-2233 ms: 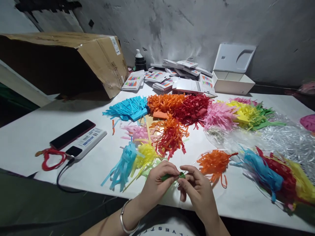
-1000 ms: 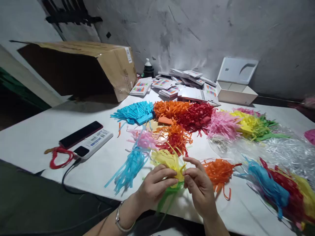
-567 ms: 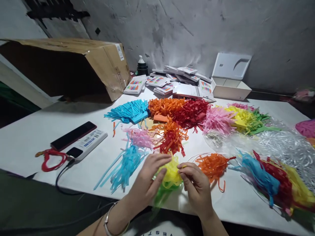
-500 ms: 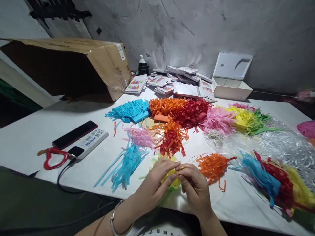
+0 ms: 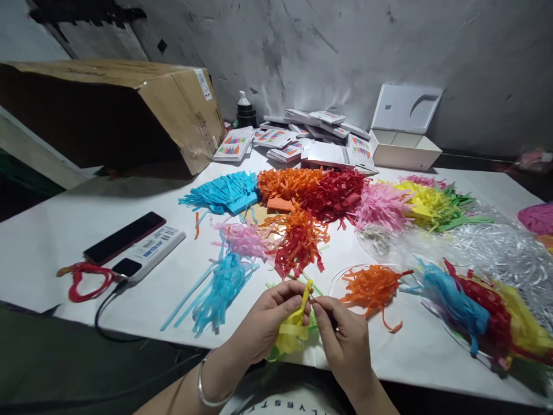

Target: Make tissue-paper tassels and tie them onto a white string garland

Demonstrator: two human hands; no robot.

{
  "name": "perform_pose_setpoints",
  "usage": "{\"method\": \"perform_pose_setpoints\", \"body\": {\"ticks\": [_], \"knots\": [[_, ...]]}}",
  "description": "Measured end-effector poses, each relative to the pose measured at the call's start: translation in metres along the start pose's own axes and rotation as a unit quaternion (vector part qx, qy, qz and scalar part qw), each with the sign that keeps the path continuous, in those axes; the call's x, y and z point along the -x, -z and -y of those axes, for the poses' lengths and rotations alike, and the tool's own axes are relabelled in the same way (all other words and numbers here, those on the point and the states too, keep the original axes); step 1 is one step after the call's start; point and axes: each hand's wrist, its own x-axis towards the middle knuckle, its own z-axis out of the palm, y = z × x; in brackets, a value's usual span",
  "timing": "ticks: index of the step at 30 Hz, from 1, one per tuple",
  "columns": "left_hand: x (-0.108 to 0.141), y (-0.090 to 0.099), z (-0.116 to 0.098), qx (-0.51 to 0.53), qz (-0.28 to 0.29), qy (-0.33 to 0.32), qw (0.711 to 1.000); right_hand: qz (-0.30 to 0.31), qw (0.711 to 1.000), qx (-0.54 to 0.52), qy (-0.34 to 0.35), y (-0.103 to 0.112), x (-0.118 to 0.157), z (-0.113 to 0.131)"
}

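My left hand (image 5: 261, 316) is closed around the twisted neck of a yellow paper tassel (image 5: 294, 337), with the tip poking up above the fingers and the strips hanging below. Close on its right, my right hand (image 5: 345, 340) pinches something thin near the tassel's tip; what it is cannot be made out. Green strips show under and behind the yellow ones. An orange tassel (image 5: 374, 285) lies to the right of my hands. On the left rests a light blue tassel (image 5: 222, 288), and beyond my hands are red and orange strips (image 5: 298, 242).
A row of fringed paper bundles (image 5: 332, 193) crosses the table (image 5: 38, 248). Flat printed boxes (image 5: 326, 153), an open white box (image 5: 401, 151) and a large carton (image 5: 173, 115) stand behind. A phone (image 5: 125, 236) and power bank (image 5: 153, 253) lie left; silver tinsel (image 5: 496, 248) lies right.
The yellow tassel has turned upright in my left hand, so its twisted tip and hanging strips show. My right hand has moved slightly down. The view has shifted a little.
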Motion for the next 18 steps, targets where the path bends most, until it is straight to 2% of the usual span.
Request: {"method": "perform_pose_setpoints", "body": {"ticks": [13, 16, 18], "knots": [[-0.0015, 0.0055, 0.0059, -0.027, -0.019, -0.015, 0.999, 0.007, 0.999, 0.028, -0.036, 0.0043, -0.0002, 0.0042], [-0.0003, 0.0066, 0.0042, -0.082, -0.035, -0.021, 0.996, 0.012, 0.999, 0.045, -0.028, 0.0061, 0.0011, 0.0026], [0.0019, 0.0065, 0.0014, -0.146, -0.046, -0.036, 0.988, 0.036, 0.998, 0.046, -0.016, 0.0087, 0.001, 0.0016]]}}
